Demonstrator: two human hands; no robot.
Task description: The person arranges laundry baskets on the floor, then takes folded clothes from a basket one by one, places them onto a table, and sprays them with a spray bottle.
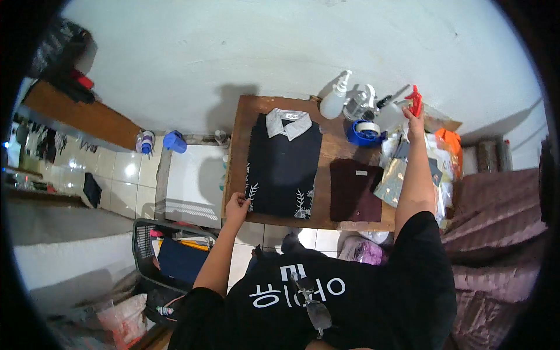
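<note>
Nearest the person's body, the left hand rests at the front left corner of the wooden table, fingers bent against the edge of a folded dark shirt; from here I can't tell whether they pinch the cloth. The shirt lies flat on the table's left half, white leaf patterns toward the person, striped collar toward the wall. It looks light and soft, likely to crease or slide out of its fold if tugged by one edge, so a flat palm beneath, or both sides at once, would suit it best. Just right of it lies a folded maroon garment, then a pile of plastic packets. Farther back sits a blue tape dispenser. Beyond, the right hand, arm stretched out, has its fingers wrapped around the red-topped spray bottle just below the trigger; that smooth plastic may be slippery when wet, and the neck seems the sure grip. By the wall stands a white pump bottle.
</note>
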